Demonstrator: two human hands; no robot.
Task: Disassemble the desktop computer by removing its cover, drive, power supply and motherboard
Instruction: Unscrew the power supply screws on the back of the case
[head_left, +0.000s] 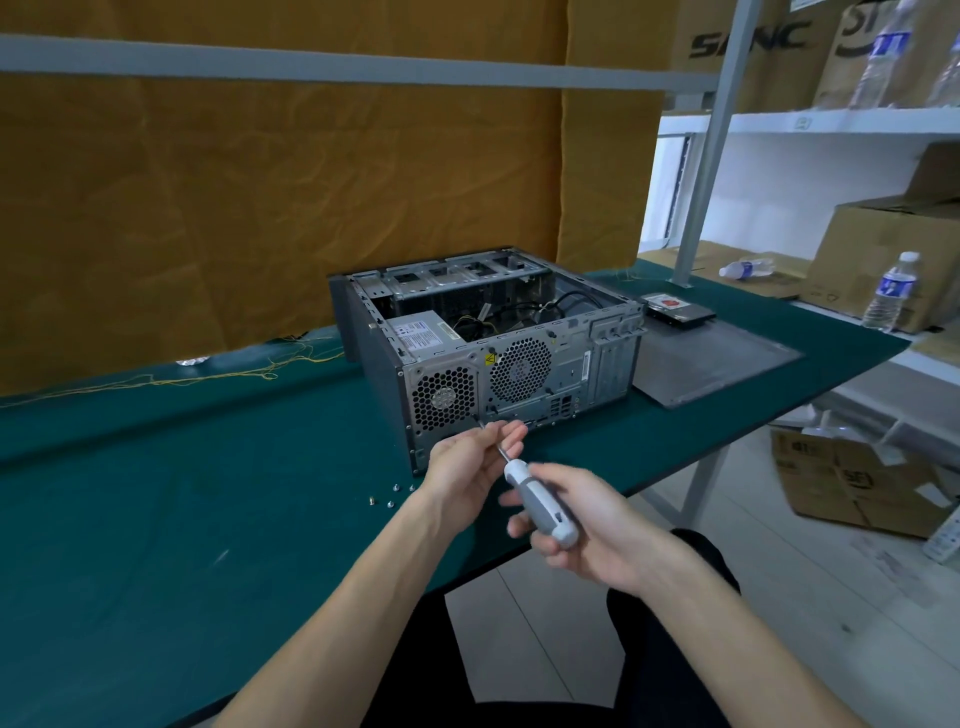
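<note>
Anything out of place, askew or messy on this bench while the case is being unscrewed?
Mostly orderly. Loose yellow threads trail across the green table left of the computer case, and one water bottle lies on its side on the shelf. The removed screws sit loose near the table edge.

Single head-worn wide-angle view, no second camera so nothing is shared. Looks forward and down from a seated person's eye level, over both forearms. The green counter runs diagonally from lower left to upper right. The open computer case sits mid-frame, near, rear panel toward the lens. Orange backdrop fills the top; shelving bends at the right edge from lens distortion.
</note>
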